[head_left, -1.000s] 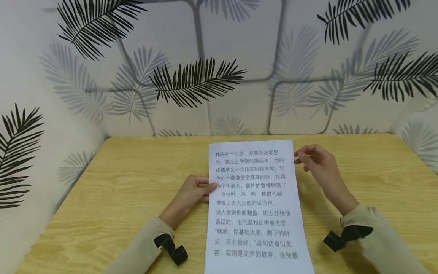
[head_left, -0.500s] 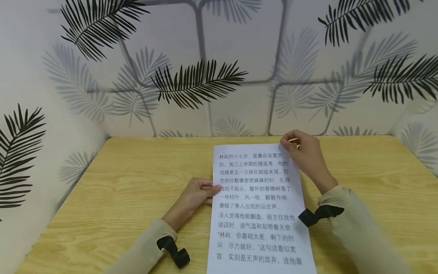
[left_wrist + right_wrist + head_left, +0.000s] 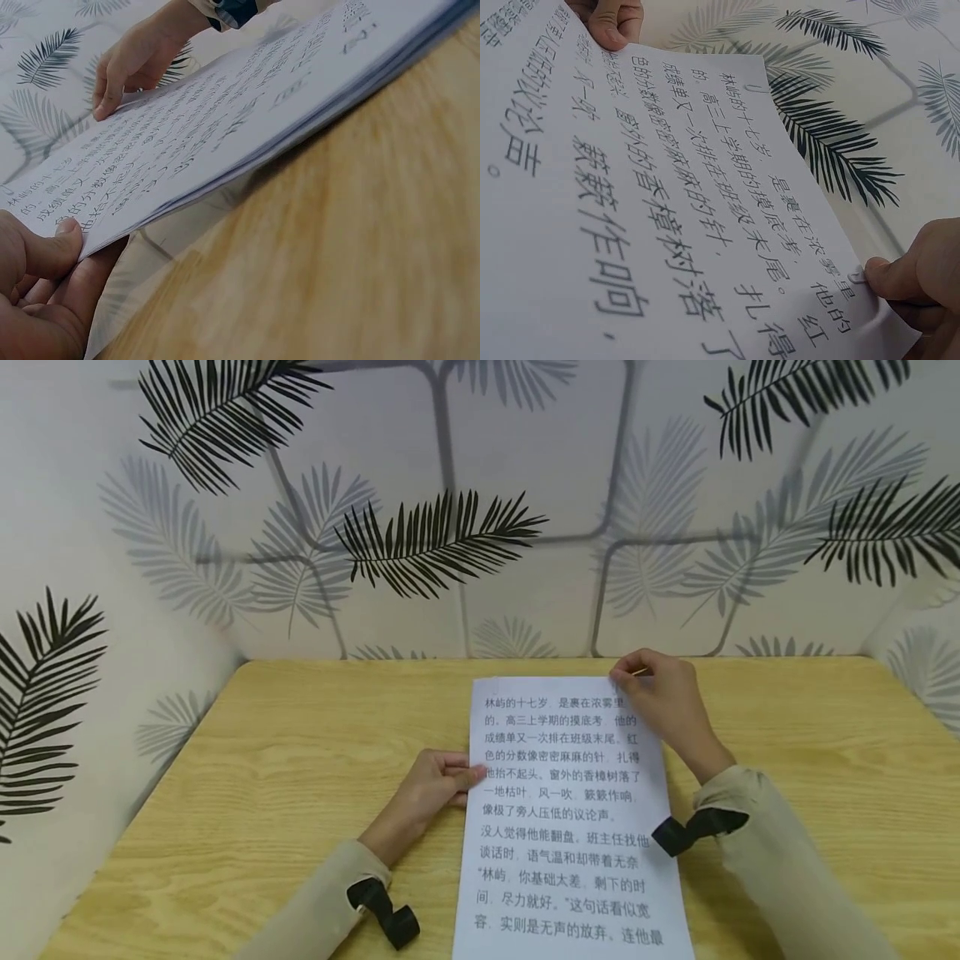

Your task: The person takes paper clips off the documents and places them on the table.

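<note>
A stack of white printed sheets [image 3: 558, 822], covered in lines of Chinese text, is held tilted above the wooden table. My left hand [image 3: 423, 793] pinches its left edge, thumb on top and fingers beneath. At the upper right corner, my right hand [image 3: 671, 714] grips the stack between thumb and fingers. One paper clip [image 3: 756, 88] sits on the top edge near the left corner in the right wrist view. A second paper clip [image 3: 857, 278] shows beside my right thumb, partly covered by it. In the left wrist view, the layered sheet edges [image 3: 315, 120] are visible.
The light wooden table [image 3: 262, 760] extends to both sides of the paper. Behind it hangs a pale backdrop [image 3: 525, 602] printed with dark and grey leaves. Each sleeve carries a black strap [image 3: 382, 914] at the wrist.
My right hand has moved left from beside the paper onto its upper right corner and now pinches it. My left hand keeps its hold; the paper has shifted slightly to the right in view.
</note>
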Tool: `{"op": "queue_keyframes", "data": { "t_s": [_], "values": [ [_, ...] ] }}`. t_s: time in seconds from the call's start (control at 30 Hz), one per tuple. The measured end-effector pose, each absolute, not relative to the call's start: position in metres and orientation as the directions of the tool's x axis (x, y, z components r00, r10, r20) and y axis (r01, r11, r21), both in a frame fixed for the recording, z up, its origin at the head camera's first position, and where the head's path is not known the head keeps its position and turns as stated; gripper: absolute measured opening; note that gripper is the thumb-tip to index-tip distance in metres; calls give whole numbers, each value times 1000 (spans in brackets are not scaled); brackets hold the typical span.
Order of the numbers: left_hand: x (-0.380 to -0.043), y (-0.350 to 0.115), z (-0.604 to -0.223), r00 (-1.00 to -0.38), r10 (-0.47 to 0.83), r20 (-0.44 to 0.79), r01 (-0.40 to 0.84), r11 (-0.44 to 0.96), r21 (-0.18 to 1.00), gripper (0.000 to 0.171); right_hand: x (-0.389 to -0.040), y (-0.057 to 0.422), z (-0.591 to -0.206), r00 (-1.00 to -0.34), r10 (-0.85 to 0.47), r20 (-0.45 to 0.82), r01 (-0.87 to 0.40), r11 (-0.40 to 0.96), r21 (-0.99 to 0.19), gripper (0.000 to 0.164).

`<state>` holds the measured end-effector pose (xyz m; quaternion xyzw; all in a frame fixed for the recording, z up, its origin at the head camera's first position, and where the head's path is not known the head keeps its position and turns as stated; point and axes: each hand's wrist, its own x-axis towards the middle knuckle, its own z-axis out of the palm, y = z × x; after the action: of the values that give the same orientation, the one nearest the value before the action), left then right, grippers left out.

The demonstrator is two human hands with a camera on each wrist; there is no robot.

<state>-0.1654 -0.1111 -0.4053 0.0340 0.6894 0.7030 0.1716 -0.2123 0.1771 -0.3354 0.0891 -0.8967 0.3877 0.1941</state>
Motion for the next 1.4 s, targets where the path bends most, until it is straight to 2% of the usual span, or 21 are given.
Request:
{"op": "queue_keyframes", "data": {
  "t_s": [0.57, 1.03, 1.4],
  "values": [
    [-163, -109, -403, -958, 235, -165, -165, 19, 986, 21, -205, 180, -322, -963, 19, 270, -187, 675, -714, 17],
    [-162, -110, -403, -945, 261, -199, -202, 15, 979, 24, -202, 176, -321, -955, -42, 293, -237, 703, -670, 10],
    [-162, -109, -406, -946, 259, -195, -203, -3, 979, 24, -202, 179, -320, -963, -15, 268, -201, 701, -684, 10]
  ]
}}
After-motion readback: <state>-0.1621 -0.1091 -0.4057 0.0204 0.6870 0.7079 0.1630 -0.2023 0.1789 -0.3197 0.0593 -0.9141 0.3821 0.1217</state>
